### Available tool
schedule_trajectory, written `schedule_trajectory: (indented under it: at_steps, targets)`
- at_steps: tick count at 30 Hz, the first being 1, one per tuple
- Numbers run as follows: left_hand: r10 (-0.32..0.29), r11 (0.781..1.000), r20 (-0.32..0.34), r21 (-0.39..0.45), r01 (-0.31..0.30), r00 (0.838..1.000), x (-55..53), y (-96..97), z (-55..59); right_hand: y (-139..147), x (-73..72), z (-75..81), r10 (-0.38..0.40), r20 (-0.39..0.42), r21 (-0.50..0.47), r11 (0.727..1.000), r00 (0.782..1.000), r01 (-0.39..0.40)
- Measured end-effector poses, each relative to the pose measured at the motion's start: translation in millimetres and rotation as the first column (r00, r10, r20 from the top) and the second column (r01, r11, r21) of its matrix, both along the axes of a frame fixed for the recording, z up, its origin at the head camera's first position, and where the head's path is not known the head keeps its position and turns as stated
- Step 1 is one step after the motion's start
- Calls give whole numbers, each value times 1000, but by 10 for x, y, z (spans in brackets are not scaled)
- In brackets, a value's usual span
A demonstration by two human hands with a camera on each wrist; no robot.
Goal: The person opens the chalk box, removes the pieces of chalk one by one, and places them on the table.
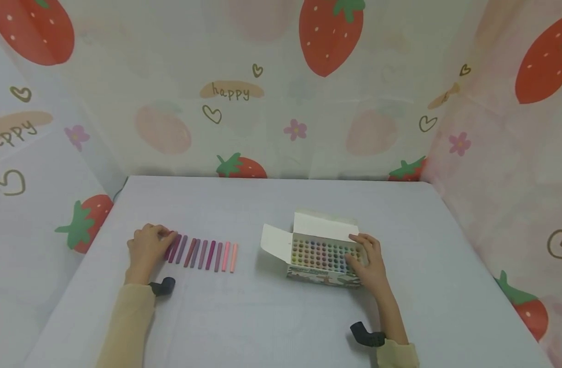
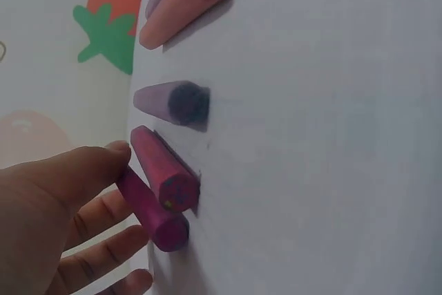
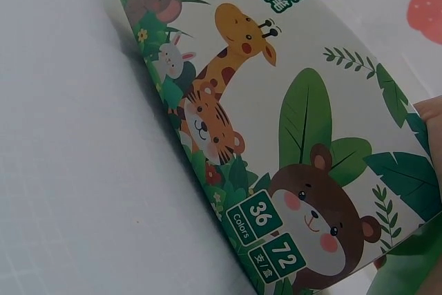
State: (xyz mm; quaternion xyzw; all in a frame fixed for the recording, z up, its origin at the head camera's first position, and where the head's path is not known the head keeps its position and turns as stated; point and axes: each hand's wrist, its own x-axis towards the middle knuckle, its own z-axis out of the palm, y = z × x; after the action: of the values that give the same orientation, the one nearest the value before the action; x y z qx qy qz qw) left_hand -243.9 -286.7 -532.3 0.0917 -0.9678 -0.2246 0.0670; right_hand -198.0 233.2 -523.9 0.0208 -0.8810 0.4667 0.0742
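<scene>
My left hand [image 1: 147, 248] is at the left end of a row of chalk sticks [image 1: 210, 254]. In the left wrist view, thumb and fingers pinch a magenta chalk stick [image 2: 153, 215] right beside a pinkish-red one [image 2: 169, 177]. A purple stick [image 2: 162, 100] with a dark end lies a little apart from these. My right hand [image 1: 370, 263] lies over the right end of an open chalk box [image 1: 322, 276], fingers at the back edge and thumb over the chalk tops. In the right wrist view, the animal-printed box front [image 3: 242, 122] hides most of that hand.
The box's lid flap [image 1: 324, 226] stands raised at the back, and a side flap [image 1: 276, 244] sticks out left. Many coloured chalk ends fill the box. White cloth covers the table [image 1: 244, 327]; a strawberry-print curtain [image 1: 272, 128] hangs behind and at both sides.
</scene>
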Motion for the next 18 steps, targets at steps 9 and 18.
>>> schedule_trajectory:
  at_steps: [9,18]
  targets:
    - [14,1000,24,-10,-14,1000,39,11,21,1,-5,5,-9,13,13,1000,1000,8]
    - [12,999,-12,-38,-13,1000,41,25,12,-12,7,6,2,-15,12,1000,1000,-2]
